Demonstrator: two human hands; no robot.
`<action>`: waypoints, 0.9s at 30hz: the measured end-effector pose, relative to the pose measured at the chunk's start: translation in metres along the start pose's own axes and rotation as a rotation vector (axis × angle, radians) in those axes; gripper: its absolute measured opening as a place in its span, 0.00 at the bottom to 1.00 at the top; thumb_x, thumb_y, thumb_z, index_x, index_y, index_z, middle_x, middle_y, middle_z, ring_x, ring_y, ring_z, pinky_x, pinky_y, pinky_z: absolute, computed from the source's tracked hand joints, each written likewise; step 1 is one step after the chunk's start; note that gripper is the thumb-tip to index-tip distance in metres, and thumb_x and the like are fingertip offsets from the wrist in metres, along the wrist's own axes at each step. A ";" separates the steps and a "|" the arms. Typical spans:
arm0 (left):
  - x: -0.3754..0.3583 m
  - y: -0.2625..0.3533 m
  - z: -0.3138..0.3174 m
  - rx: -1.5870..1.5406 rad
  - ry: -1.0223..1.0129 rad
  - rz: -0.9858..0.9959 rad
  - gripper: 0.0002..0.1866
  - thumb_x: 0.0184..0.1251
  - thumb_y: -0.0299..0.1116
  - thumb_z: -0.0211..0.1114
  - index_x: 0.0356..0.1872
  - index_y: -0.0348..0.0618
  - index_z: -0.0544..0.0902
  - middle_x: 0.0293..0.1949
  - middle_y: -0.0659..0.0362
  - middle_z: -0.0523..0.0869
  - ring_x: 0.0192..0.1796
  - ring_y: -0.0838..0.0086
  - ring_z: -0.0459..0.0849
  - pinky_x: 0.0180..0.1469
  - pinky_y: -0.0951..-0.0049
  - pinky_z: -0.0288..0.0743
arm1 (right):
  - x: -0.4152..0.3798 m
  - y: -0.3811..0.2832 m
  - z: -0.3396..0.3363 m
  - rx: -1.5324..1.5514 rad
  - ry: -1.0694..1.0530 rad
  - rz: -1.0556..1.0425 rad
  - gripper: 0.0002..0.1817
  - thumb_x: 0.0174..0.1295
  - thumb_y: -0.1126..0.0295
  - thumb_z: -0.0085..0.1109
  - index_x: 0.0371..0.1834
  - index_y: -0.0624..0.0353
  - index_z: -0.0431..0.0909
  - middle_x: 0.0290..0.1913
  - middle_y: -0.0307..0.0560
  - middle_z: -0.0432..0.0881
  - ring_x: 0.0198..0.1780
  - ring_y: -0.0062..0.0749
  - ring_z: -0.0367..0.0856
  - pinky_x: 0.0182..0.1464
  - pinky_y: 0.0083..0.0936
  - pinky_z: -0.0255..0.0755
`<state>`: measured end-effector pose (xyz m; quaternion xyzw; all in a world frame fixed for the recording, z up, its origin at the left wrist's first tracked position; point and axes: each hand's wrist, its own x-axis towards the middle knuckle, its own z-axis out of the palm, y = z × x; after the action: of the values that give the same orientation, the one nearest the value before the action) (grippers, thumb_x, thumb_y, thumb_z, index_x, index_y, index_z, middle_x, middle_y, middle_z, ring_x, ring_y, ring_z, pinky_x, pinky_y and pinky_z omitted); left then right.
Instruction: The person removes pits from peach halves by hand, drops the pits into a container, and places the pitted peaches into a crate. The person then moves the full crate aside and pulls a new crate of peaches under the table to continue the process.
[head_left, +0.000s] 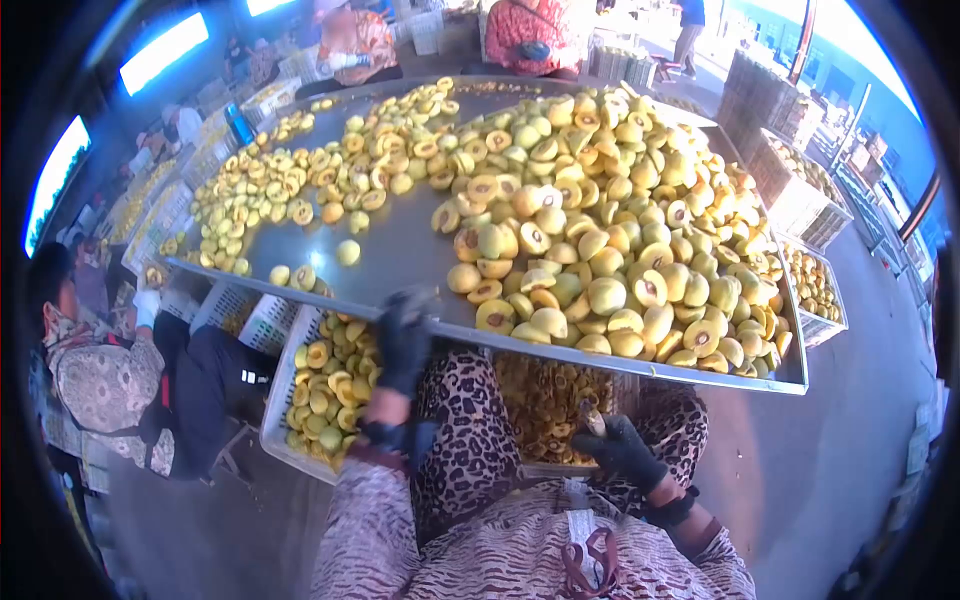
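My left hand (404,345), in a black glove, is smeared by motion at the near edge of the metal table (380,265); whether it holds anything cannot be made out. In front of my right knee, my right hand (628,452), also black-gloved, is closed around a small hand tool (594,420) with a pale end pointing up. Halved yellow-green stone fruit (610,260) lie heaped on the table, many with brown centres showing. Below my left hand stands a white crate (275,425) of fruit halves. Brownish pieces (550,405) fill a container between my knees.
A seated person (110,385) works at the left, and others sit across the table. A blue bottle (238,124) stands at its far left. Crates of fruit (815,285) flank the right side, with stacked crates (760,100) behind. The table's raised metal rim runs before me.
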<state>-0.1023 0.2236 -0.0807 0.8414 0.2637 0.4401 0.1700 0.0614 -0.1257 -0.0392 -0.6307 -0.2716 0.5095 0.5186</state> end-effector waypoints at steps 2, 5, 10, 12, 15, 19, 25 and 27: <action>0.042 0.065 0.052 -0.299 -0.115 0.091 0.16 0.59 0.31 0.68 0.48 0.38 0.83 0.49 0.47 0.84 0.54 0.54 0.82 0.60 0.60 0.73 | 0.000 0.007 -0.003 -0.010 0.044 -0.044 0.07 0.62 0.72 0.65 0.30 0.60 0.78 0.27 0.26 0.73 0.32 0.11 0.68 0.32 0.17 0.64; 0.061 0.079 0.132 -0.066 -0.372 0.135 0.21 0.55 0.34 0.71 0.49 0.36 0.82 0.50 0.43 0.83 0.56 0.50 0.80 0.61 0.59 0.72 | -0.011 0.001 -0.006 0.017 0.102 -0.204 0.06 0.62 0.72 0.65 0.31 0.61 0.78 0.26 0.26 0.73 0.30 0.11 0.68 0.31 0.18 0.65; 0.079 0.061 0.152 -0.805 -0.288 -0.361 0.12 0.59 0.32 0.67 0.40 0.36 0.84 0.38 0.53 0.87 0.39 0.66 0.86 0.45 0.69 0.80 | -0.041 -0.001 -0.026 0.025 0.247 -0.225 0.06 0.62 0.70 0.64 0.39 0.59 0.81 0.23 0.31 0.77 0.19 0.12 0.71 0.21 0.14 0.63; 0.065 0.105 0.106 -1.080 -0.303 -0.605 0.11 0.63 0.32 0.64 0.43 0.36 0.83 0.40 0.55 0.87 0.41 0.69 0.86 0.45 0.71 0.80 | -0.037 0.003 -0.031 -0.014 0.255 -0.306 0.06 0.62 0.71 0.63 0.39 0.60 0.81 0.23 0.31 0.77 0.20 0.11 0.70 0.21 0.14 0.63; 0.020 0.192 0.060 -1.483 -0.352 -0.656 0.17 0.73 0.36 0.58 0.54 0.34 0.75 0.48 0.54 0.82 0.49 0.71 0.83 0.53 0.70 0.78 | -0.003 -0.014 -0.013 -0.124 0.220 -0.481 0.09 0.62 0.71 0.63 0.42 0.63 0.81 0.26 0.34 0.80 0.27 0.12 0.75 0.27 0.17 0.69; -0.018 0.215 0.061 -1.752 -0.400 -0.769 0.20 0.79 0.42 0.47 0.56 0.34 0.73 0.51 0.49 0.81 0.53 0.63 0.81 0.57 0.65 0.77 | 0.023 -0.024 0.002 -0.047 0.313 -0.603 0.12 0.61 0.73 0.63 0.45 0.67 0.80 0.32 0.46 0.84 0.35 0.21 0.77 0.40 0.28 0.74; -0.031 0.226 0.064 -1.431 -0.459 -0.440 0.20 0.80 0.41 0.46 0.57 0.34 0.72 0.51 0.47 0.80 0.53 0.58 0.81 0.58 0.63 0.77 | 0.033 0.002 -0.005 -0.028 0.254 -0.536 0.10 0.61 0.74 0.62 0.43 0.68 0.81 0.33 0.50 0.86 0.36 0.24 0.80 0.41 0.30 0.75; -0.035 0.233 0.068 -1.524 -0.427 -0.515 0.20 0.79 0.41 0.46 0.58 0.34 0.72 0.50 0.46 0.80 0.52 0.58 0.82 0.56 0.63 0.78 | 0.029 0.007 -0.004 -0.034 0.265 -0.497 0.10 0.63 0.73 0.62 0.43 0.67 0.81 0.33 0.45 0.85 0.36 0.21 0.78 0.40 0.27 0.74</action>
<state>0.0065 0.0124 -0.0209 0.4746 0.0400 0.2762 0.8348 0.0734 -0.1047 -0.0564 -0.6145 -0.3564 0.2751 0.6479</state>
